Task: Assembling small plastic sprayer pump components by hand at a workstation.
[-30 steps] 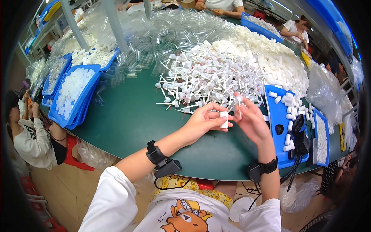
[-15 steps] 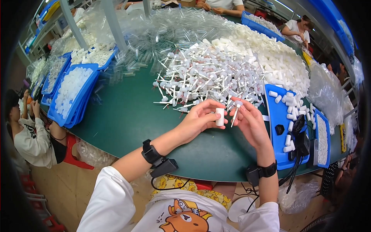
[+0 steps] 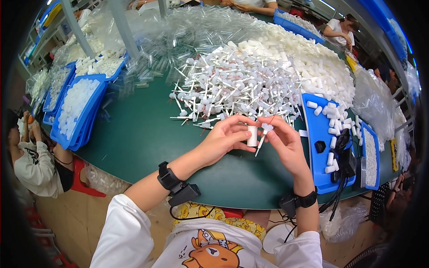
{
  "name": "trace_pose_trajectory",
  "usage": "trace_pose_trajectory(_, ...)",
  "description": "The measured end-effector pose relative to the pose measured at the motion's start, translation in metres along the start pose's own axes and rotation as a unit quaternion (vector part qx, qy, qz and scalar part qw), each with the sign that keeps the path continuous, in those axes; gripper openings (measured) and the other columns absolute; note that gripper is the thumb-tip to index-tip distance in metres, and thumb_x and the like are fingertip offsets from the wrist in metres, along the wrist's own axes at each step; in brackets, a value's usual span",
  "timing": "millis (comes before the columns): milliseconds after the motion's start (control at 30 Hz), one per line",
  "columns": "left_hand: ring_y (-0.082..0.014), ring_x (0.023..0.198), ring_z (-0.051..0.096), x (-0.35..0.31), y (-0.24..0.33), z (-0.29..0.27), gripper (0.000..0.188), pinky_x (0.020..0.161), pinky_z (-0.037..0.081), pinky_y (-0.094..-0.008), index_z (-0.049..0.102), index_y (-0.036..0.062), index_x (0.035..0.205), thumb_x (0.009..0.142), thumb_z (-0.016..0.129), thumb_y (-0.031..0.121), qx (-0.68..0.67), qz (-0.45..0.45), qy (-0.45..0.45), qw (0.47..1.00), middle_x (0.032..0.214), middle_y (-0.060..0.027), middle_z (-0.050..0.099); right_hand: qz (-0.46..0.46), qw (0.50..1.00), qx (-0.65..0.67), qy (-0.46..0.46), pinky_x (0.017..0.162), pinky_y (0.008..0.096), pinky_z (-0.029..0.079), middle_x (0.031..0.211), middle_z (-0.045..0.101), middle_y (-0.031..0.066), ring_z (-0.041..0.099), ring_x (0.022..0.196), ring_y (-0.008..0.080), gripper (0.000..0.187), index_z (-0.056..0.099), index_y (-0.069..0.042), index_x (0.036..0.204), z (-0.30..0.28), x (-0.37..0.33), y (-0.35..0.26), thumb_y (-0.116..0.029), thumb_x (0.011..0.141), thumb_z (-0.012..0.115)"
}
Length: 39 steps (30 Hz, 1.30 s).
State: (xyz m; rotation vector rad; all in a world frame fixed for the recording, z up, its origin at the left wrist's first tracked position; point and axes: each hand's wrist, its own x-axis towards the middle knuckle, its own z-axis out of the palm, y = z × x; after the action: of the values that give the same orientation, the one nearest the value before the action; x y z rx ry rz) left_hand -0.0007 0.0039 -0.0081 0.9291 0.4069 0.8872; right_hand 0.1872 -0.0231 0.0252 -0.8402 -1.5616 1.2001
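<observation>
My left hand (image 3: pixel 220 142) pinches a white cylinder (image 3: pixel 252 136) upright between thumb and fingers. In my right hand (image 3: pixel 288 146) is a small part with a thin white stem and a frosted disc-like cap (image 3: pixel 267 127); thumb and fingers grip it near the cap. Its stem slants down to the left, close beside the cylinder; I cannot tell whether they touch. Just beyond both hands lies a heap of similar stemmed parts (image 3: pixel 237 85), some with thin reddish wires showing.
Behind the heap are a pile of white cylinders (image 3: pixel 321 71) and clear plastic tubes (image 3: pixel 178 38). A blue tray (image 3: pixel 322 172) with cylinders and black cables stands right of my hand. Blue trays of frosted caps (image 3: pixel 78 109) sit at left on the green table (image 3: pixel 147 147). Co-workers sit around.
The stemmed part in my right hand has moved down and left, nearer the cylinder, and tilts more. My left hand keeps its hold on the cylinder. The view has shifted slightly.
</observation>
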Motion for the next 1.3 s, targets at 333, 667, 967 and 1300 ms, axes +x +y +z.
trace_pose_trajectory(333, -0.0203, 0.097, 0.06, 0.003, -0.002, -0.004, 0.025, 0.084, 0.054, -0.037, 0.049, 0.0015, 0.112, 0.087, 0.055, 0.004, 0.033, -0.03, 0.001, 0.999, 0.108, -0.0124, 0.058, -0.028, 0.995, -0.09, -0.026, 0.076, 0.0249, 0.046, 0.109, 0.048, 0.008, 0.051, 0.093, 0.0134, 0.025, 0.057, 0.0, 0.112, 0.004, -0.002, 0.011, 0.0, 0.087, 0.053)
trace_pose_trajectory(667, -0.0234, 0.094, 0.062, 0.001, -0.001, 0.0, 0.026, 0.082, 0.055, -0.0371, 0.045, 0.0019, 0.115, 0.089, 0.049, 0.003, 0.006, -0.051, -0.01, 0.999, 0.104, -0.0157, 0.059, -0.012, 0.999, -0.045, 0.001, 0.063, 0.0214, 0.047, 0.098, 0.046, 0.0051, 0.05, 0.081, 0.0101, 0.026, 0.058, -0.001, 0.113, 0.008, 0.002, 0.014, -0.001, 0.087, 0.053)
trace_pose_trajectory(967, -0.022, 0.086, 0.063, 0.0, -0.002, -0.003, 0.03, 0.077, 0.056, -0.0349, 0.043, 0.0026, 0.112, 0.085, 0.055, 0.001, 0.051, -0.009, -0.01, 0.999, 0.101, -0.0156, 0.061, -0.003, 0.998, -0.061, 0.018, 0.064, 0.0212, 0.045, 0.091, 0.049, 0.0042, 0.051, 0.078, 0.0086, 0.024, 0.061, -0.002, 0.109, 0.006, 0.001, 0.023, -0.003, 0.086, 0.057)
trace_pose_trajectory(1300, -0.0183, 0.082, 0.064, -0.003, -0.003, -0.004, 0.038, 0.068, 0.054, -0.0313, 0.037, 0.0042, 0.111, 0.078, 0.054, -0.005, 0.097, -0.014, 0.0, 0.995, 0.097, -0.0152, 0.061, 0.012, 0.997, -0.067, -0.02, 0.071, 0.0226, 0.045, 0.091, 0.049, 0.004, 0.054, 0.081, 0.0102, 0.02, 0.062, -0.003, 0.105, 0.004, 0.002, 0.028, -0.007, 0.087, 0.057)
